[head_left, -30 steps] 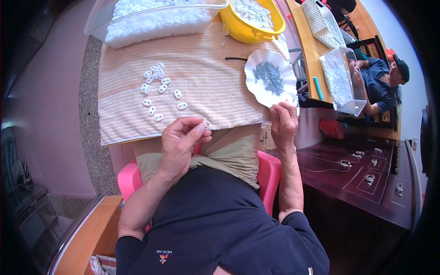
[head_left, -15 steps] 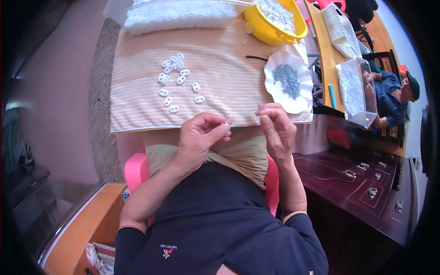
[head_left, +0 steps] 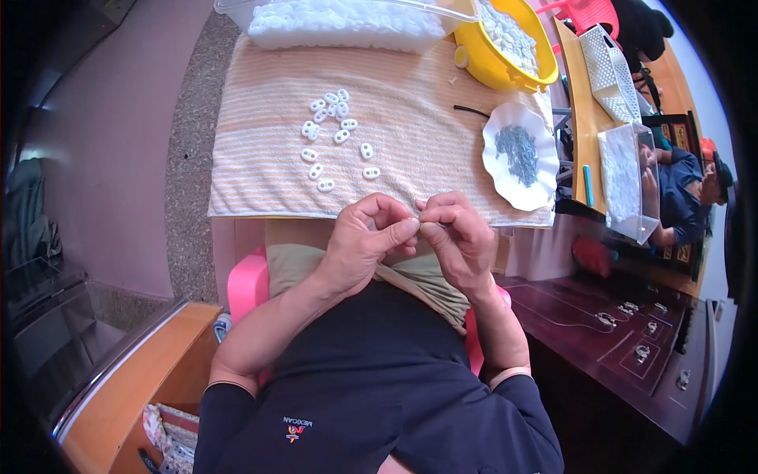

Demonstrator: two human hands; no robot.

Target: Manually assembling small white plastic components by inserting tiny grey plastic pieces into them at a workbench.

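My left hand [head_left: 369,238] is closed in a pinch just in front of the table's near edge. Its thumb and forefinger grip a small white piece, now mostly hidden by the fingertips. Pressed against it, my right hand [head_left: 456,241] also pinches; whatever its fingertips hold is too small to name. Beyond my hands, several white oval pieces [head_left: 325,186] with two dark holes each lie loosely on the striped towel [head_left: 268,158]. To the right, a white wavy-rimmed plate [head_left: 545,175] carries a heap of small dark grey metal-looking parts [head_left: 518,154].
A clear bin [head_left: 466,12] of white pieces stands at the far edge, beside a yellow basin [head_left: 467,39] of pale pieces. A thin black rod [head_left: 471,109] lies near the plate. At right, another person [head_left: 685,189] sits by a clear box [head_left: 649,213].
My right hand has come leftward to meet the left one, and their fingertips now touch. The white piece in my left fingers has become mostly hidden. The whole view has shifted slightly.
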